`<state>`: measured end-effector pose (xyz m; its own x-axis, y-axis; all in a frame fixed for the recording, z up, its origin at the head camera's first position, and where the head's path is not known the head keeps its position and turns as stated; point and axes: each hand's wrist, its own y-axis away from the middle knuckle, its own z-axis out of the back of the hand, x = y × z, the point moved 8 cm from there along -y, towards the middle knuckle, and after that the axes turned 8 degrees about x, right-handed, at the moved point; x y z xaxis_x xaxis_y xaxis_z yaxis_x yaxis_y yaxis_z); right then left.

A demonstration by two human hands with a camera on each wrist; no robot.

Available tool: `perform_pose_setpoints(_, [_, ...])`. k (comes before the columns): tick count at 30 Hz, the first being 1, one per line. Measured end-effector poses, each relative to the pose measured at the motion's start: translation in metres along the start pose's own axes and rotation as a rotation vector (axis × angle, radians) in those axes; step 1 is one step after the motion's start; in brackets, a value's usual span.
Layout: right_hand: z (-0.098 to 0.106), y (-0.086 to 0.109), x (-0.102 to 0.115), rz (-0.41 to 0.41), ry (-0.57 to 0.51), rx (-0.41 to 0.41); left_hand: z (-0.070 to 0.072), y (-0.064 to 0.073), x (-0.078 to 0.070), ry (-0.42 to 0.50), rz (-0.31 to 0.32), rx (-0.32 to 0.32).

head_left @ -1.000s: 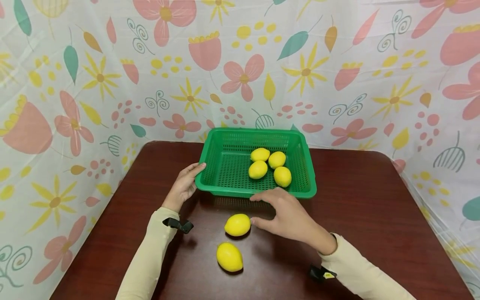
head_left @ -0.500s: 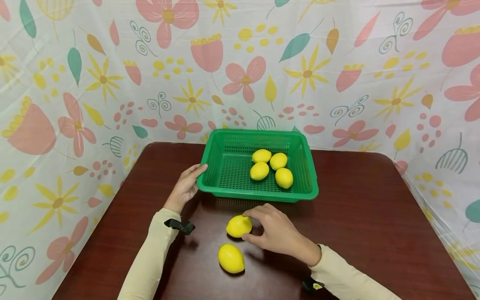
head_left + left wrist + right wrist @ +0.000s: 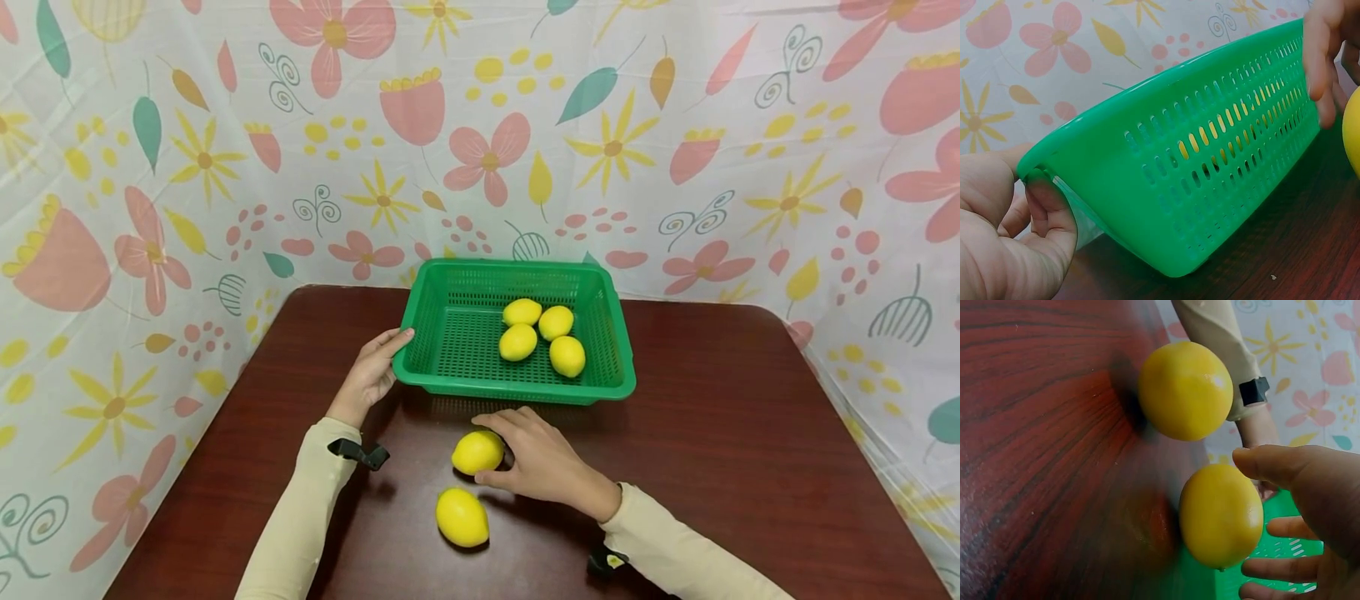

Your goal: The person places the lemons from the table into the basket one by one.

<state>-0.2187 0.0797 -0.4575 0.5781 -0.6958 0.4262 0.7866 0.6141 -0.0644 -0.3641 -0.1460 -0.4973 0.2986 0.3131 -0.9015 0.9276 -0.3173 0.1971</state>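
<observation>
My left hand (image 3: 367,375) grips the left rim of a green plastic basket (image 3: 517,390), thumb on top and fingers curled beneath, as the left wrist view confirms. My right hand (image 3: 543,462) reaches around a yellow lemon (image 3: 476,452) on the table in front of the basket. Its thumb is on the near side and its fingers on the far side. In the right wrist view, this lemon (image 3: 1221,515) sits before the spread fingers, with a gap showing between. A second lemon (image 3: 462,517) lies closer to me on the table.
Several lemons (image 3: 517,342) lie in the right half of the basket. The dark red-brown table (image 3: 750,433) has rounded far corners. Behind and beside it hangs a white flower-patterned cloth (image 3: 480,83).
My right hand has come down and left from near the basket's front rim to surround the nearer-to-basket lemon. My left hand stays on the rim, and the lemons have not moved.
</observation>
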Motion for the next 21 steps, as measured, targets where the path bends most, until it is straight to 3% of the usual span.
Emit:
perform_pose_setpoints(11, [-0.010,-0.005,-0.004,0.017,0.009,0.055,0.001,-0.001,0.001,0.002,0.001,-0.003])
perform_pose_setpoints(21, [-0.015,-0.006,-0.004,0.040,0.016,0.032,0.002,0.001,0.000,-0.006,0.006,-0.006])
